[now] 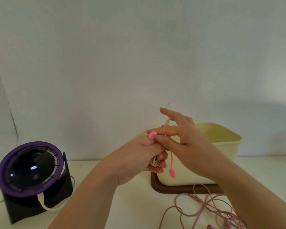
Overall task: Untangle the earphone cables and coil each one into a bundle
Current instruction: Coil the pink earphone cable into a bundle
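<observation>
Before cream bin (228, 139), left hand (137, 156) gripping coiled cable (154, 162), right hand (188, 142) pinching pink tie (171, 169), fan (30, 169) leftward

On my feed, a small desk fan (29, 169) with a purple ring stood at the left on the white table (122, 204), tilted back on a black base (40, 210). A tiny lit display (33, 167) glowed at its dark centre, and a white power cord (45, 206) ran from its lower edge. To the right I saw a cream plastic container (221, 138) sitting on a dark brown tray (157, 185). Behind both rose a plain pale wall (139, 55), with a thin dark crack (12, 118) down its left side.
</observation>
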`<state>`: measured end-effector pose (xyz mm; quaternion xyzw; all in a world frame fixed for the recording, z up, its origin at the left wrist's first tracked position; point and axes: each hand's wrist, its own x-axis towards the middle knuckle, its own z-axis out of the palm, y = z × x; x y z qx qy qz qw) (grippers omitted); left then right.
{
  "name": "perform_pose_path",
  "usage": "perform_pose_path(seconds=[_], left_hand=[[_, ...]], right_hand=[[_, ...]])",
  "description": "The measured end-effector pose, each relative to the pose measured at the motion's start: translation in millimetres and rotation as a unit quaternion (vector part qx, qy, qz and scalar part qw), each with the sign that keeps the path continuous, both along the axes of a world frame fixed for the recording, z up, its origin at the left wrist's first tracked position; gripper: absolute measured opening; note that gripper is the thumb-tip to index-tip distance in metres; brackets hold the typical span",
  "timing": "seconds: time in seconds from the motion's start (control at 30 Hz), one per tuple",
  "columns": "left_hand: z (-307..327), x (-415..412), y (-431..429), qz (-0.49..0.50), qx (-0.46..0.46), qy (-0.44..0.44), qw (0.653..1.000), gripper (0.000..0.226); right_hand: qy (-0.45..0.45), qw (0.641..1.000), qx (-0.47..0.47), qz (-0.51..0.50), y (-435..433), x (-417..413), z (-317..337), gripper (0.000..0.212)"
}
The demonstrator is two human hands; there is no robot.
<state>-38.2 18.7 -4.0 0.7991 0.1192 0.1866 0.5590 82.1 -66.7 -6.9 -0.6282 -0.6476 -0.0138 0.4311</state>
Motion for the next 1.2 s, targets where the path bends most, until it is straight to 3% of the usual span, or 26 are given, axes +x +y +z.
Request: perform_pose_path(seconds=[0.17, 0.33, 0.57, 0.67, 0.9, 1.2], left_hand=[[0.1, 1.7, 0.0, -0.022, -0.044, 0.005, 0.999, 0.040], [3.5, 1.9, 0.3, -0.067, -0.160, -0.025, 0.985, 0.021], [-0.2, 8.4, 0.0, -0.026, -0.202, -0.076, 0.976, 0.034], [-2.7, 10.7, 3.9, -0.020, -0.214, -0.086, 0.973, 0.037], [-4.5, 12.9, 8.3, -0.001, -0.222, -0.127, 0.967, 0.035], [-6.7, 18.0, 2.2, 0.063, -0.212, -0.221, 0.950, 0.022]], right_hand=[[0.131, 0.985, -0.037, 0.101, 0.1, 3.4, -0.2, 0.025], [0.230, 0.962, -0.027, 0.141, -0.4, 11.1, -1.5, 0.022], [0.212, 0.969, 0.082, 0.098, 4.6, 4.9, -5.0, 0.029], [0.143, 0.981, 0.126, 0.043, 5.7, 4.1, -7.4, 0.034], [0.032, 0.992, 0.119, 0.012, 2.7, 9.2, -3.8, 0.040], [0.099, 0.975, 0.195, 0.038, 1.5, 1.4, -4.1, 0.045]])
